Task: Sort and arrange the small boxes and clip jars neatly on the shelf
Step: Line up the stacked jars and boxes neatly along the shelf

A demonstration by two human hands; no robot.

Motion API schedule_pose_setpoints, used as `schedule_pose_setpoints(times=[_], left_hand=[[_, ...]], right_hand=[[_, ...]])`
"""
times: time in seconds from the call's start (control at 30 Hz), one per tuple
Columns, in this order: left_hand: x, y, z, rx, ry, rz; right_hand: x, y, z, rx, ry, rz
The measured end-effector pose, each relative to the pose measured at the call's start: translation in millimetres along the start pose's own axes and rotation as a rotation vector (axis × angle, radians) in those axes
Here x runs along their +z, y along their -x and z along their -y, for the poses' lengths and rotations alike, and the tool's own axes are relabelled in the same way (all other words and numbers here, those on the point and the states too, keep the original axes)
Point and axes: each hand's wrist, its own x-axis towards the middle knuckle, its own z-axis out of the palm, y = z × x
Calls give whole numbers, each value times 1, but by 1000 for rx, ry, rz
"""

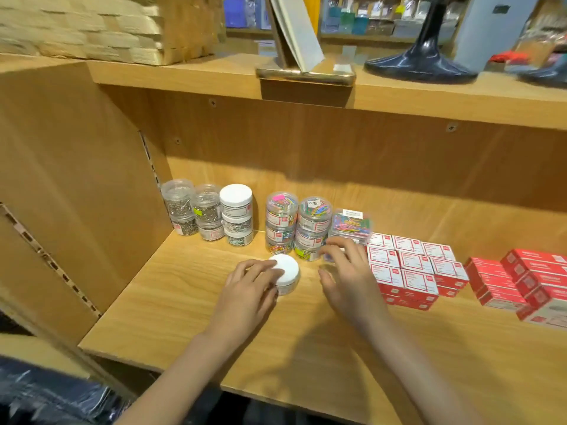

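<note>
My left hand (251,279) cups the white-lid jar (287,273) w/ curled fingers, right hand (343,268) half-open, empty — I'd slide it upright beside the colour jars (299,228).

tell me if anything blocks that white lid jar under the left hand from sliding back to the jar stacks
Nothing visible does. The left hand rests on the white-lid jar, and bare shelf lies between it and the white-lidded stack. The colored clip jar stacks stand close behind it.

Dark lamp base (422,64) on the top board; leaning white book (296,29) beside it.
</note>
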Motion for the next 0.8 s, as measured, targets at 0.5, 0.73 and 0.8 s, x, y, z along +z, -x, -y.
schedule_pose_setpoints(times=[0.5,0.73,0.8], left_hand=[[-38,-3,70,-218,371,-40],[-21,-18,72,-275,372,-54],[-16,-25,68,-334,378,-102]], right_hand=[[88,-26,43,-127,-11,342],[91,-46,43,-135,446,66],[86,-51,43,-151,484,30]])
